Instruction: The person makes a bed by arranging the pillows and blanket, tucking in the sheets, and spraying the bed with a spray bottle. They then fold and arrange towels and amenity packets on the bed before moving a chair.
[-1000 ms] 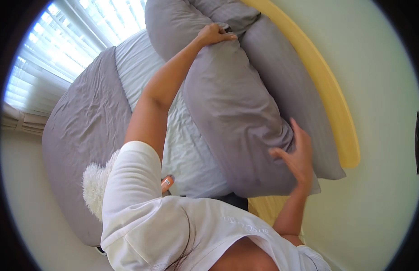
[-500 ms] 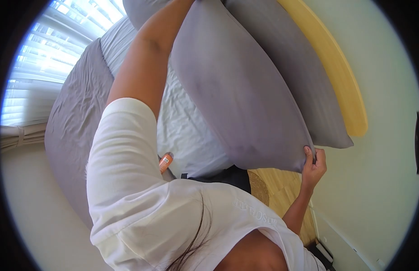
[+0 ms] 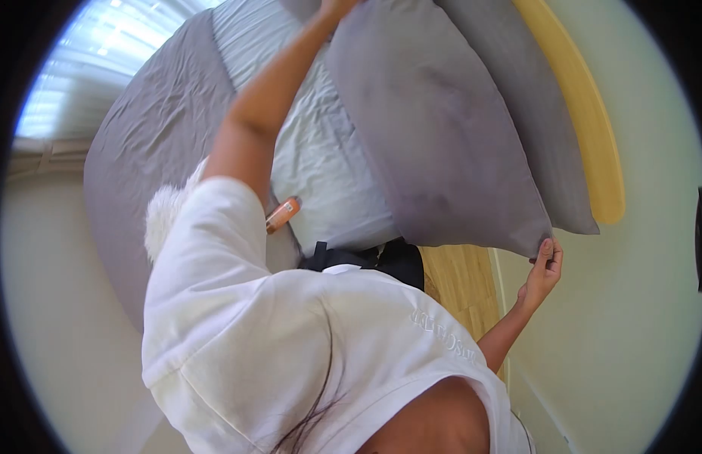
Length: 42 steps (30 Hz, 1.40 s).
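Note:
A large grey pillow (image 3: pixel 442 144) stretches at a slant across the head of the bed. My right hand (image 3: pixel 544 265) pinches its near corner between thumb and fingers. At the top edge of the view my left hand (image 3: pixel 340 6) grips the pillow's far end, its fingertips cut off by the frame. Behind this pillow lies a second grey pillow (image 3: pixel 544 113), touched by neither hand. Below my outstretched left arm, an orange bottle (image 3: pixel 284 215) rests on the bed.
A pale sheet (image 3: pixel 321 166) and a grey duvet (image 3: pixel 162 113) cover the bed. The yellow wooden headboard (image 3: pixel 593 113) stands against the wall (image 3: pixel 653 181). White fluffy material (image 3: pixel 163 219) shows beside my left sleeve. Wooden floor (image 3: pixel 464 280) lies below my right hand.
The pillow's near corner has shifted right and slightly up in view with my right hand. My left hand appears farther right, and more of the sheet and bottle shows.

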Tool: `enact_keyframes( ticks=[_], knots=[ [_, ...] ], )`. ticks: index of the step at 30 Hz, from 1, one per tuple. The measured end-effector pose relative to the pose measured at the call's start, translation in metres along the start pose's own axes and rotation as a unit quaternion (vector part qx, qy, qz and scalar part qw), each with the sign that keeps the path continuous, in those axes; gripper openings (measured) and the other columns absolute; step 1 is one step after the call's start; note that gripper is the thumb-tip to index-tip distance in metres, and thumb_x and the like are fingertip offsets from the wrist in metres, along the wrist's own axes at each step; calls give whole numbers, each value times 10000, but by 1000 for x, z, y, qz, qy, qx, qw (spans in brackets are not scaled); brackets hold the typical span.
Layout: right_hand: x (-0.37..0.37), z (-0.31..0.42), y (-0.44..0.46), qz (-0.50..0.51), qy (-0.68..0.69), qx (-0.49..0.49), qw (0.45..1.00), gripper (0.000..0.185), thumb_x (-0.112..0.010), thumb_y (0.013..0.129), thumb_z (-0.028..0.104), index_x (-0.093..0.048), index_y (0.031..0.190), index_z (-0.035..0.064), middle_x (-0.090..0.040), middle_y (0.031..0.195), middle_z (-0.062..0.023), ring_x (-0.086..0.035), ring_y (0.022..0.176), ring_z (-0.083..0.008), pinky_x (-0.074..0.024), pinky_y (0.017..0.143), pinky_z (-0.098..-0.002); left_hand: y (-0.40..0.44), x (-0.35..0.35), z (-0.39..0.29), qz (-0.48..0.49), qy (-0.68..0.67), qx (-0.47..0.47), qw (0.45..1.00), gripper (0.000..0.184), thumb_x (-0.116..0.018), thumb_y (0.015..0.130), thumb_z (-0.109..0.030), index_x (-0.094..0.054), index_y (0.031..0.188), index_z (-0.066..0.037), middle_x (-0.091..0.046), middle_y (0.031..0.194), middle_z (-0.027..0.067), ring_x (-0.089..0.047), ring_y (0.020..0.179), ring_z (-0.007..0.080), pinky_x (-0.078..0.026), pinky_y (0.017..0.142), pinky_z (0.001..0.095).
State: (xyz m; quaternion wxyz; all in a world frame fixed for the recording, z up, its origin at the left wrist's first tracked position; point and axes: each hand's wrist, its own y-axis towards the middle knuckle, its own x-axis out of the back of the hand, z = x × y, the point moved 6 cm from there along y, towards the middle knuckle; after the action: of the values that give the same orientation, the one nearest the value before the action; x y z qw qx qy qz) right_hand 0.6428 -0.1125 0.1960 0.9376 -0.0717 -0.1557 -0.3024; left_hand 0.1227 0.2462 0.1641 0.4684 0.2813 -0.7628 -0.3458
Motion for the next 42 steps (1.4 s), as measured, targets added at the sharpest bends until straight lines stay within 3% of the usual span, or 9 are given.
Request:
enact_keyframes(
  ticks=[1, 4, 8, 12, 16, 18, 33, 39, 42],
  knots=[
    [-2, -5, 5, 12, 7, 5, 1000, 251, -647, 857, 253, -598, 865, 6, -559, 815, 12, -459, 770, -74, -386, 702, -211, -43, 40, -25, -69, -13, 1, 998, 278, -486, 883, -257, -638, 970, -41, -642, 900, 177, -592, 868, 331, -441, 792, 410],
    [-12, -21, 23, 86, -5, 47, 995, 252, -652, 854, 256, -606, 892, 11, -576, 851, 7, -486, 787, -80, -402, 713, -226, -222, 15, -61, 133, -97, 134, 977, 293, -382, 916, -134, -472, 1122, 54, -320, 1337, 336, -314, 1192, 552, -221, 988, 642],
    [-22, 3, 24, 68, -88, 174, 979, 203, -640, 858, 210, -594, 861, 13, -592, 843, -31, -514, 758, -123, -414, 716, -267, -358, 49, -188, 142, -344, 431, 822, 450, -382, 920, -134, -285, 1328, 29, -51, 1432, 337, -93, 1299, 533, -152, 1085, 500],
    [-43, 85, -47, -40, -129, 552, 823, 70, -608, 860, 94, -585, 845, 30, -568, 813, -64, -527, 751, -190, -416, 707, -313, -420, 110, -228, 340, -297, 350, 821, 577, -538, 834, -173, -304, 1333, -2, -274, 1353, 308, -260, 1250, 484, -329, 984, 489],
    [-153, -13, -154, 517, -58, 419, 744, 95, -573, 794, 35, -571, 889, 47, -529, 838, -127, -531, 820, -291, -422, 729, -402, -481, 187, -236, 420, 184, 242, 855, 382, -589, 756, -148, -471, 1101, -33, -438, 987, 177, -462, 924, 322, -440, 748, 398],
    [-195, -117, -188, 535, -157, 477, 680, 164, -536, 751, 8, -554, 912, 33, -530, 894, -145, -532, 890, -320, -426, 785, -430, -506, 201, -239, 425, 263, 187, 846, 324, -581, 740, -134, -488, 1040, -51, -458, 977, 164, -475, 907, 292, -441, 730, 358],
    [-241, -224, -202, 654, -289, 494, 495, 98, -553, 746, 64, -530, 841, 54, -543, 871, -151, -565, 869, -343, -461, 707, -446, -550, 201, -227, 374, -40, 231, 897, 213, -522, 699, -11, -490, 909, -17, -493, 881, 157, -503, 908, 341, -443, 770, 418],
    [-202, -261, -249, 704, -288, 596, 256, 158, -540, 804, 119, -615, 940, 88, -614, 947, -159, -602, 890, -310, -472, 738, -411, -508, 297, -231, 198, -71, 311, 927, 259, -601, 704, -43, -544, 957, -36, -519, 888, 140, -507, 913, 337, -416, 787, 408],
    [-247, -233, -279, 746, -269, 306, 527, 181, -569, 841, 196, -645, 747, 62, -616, 650, -99, -609, 621, -194, -468, 578, -325, -479, 429, -195, -21, 120, 336, 934, 209, -615, 767, -94, -584, 969, -50, -556, 1000, 125, -513, 948, 318, -371, 851, 421]
  ],
)
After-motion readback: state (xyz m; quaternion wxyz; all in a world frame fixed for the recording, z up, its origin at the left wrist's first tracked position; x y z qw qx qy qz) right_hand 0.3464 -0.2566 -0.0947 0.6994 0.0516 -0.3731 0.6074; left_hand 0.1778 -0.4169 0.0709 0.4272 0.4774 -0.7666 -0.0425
